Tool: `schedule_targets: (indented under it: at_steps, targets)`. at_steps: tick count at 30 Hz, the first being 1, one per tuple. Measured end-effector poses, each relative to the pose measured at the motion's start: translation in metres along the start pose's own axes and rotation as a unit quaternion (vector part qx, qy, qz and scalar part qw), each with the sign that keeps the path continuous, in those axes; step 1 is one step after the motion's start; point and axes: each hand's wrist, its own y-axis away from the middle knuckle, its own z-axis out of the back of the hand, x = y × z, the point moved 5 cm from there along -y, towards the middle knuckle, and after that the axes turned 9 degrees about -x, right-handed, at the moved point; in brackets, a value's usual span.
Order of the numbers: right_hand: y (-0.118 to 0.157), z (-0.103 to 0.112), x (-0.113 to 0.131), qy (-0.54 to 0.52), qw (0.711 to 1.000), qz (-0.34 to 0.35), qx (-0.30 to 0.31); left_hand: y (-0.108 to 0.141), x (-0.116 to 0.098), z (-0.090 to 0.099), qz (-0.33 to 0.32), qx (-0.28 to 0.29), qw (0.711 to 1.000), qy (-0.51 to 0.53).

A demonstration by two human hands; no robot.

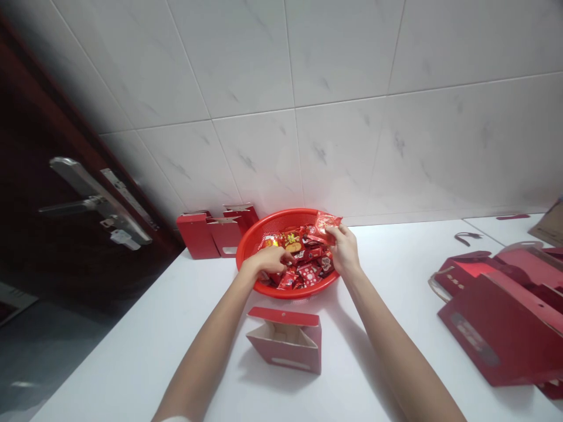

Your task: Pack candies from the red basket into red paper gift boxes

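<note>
A red plastic basket (245, 249) holds many small wrapped snacks (309, 273) in mostly red wrappers. My right hand (345, 249), at the basket's right rim, pinches a red snack packet (324, 225) between thumb and fingers. Inside the basket, on the left, my left hand (269, 259) has its fingers curled down among the wrappers; what they hold, if anything, is hidden. In front of the basket, between my forearms, stands a small red gift box (294, 355) with its top flap raised and no contents visible inside.
Several red boxes (204, 236) stand against the tiled wall (255, 158) left of the basket. Larger red boxes (501, 328) lie piled at the right, near a dark strip (467, 237) and a cardboard piece (549, 225). A dark door (48, 246) is at the left.
</note>
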Motion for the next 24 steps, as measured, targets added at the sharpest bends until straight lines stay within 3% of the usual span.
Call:
schedule_targets:
  at_steps: [6, 8, 13, 19, 22, 24]
  targets:
    - [0.008, -0.006, 0.003, -0.002, 1.0, 0.002, 0.031, 0.011, 0.0, -0.011, 0.024, 0.108, 0.992, 0.053]
    - [0.009, -0.007, 0.004, -0.007, 1.0, 0.002, 0.029, 0.011, -0.001, -0.013, 0.019, 0.12, 0.991, 0.058]
    - [0.008, -0.006, 0.003, -0.003, 1.0, 0.003, 0.025, 0.007, 0.004, -0.004, 0.027, 0.028, 0.998, 0.047]
    - [0.006, -0.005, 0.001, 0.005, 0.999, 0.015, 0.031, 0.01, 0.0, -0.012, 0.003, 0.102, 0.994, 0.025]
    - [0.006, -0.005, 0.001, 0.006, 0.999, 0.02, 0.028, 0.007, 0.003, -0.014, 0.036, 0.092, 0.994, 0.046]
    - [0.006, -0.005, 0.001, 0.011, 0.999, 0.024, 0.029, 0.005, 0.007, -0.01, 0.045, 0.041, 0.996, 0.064]
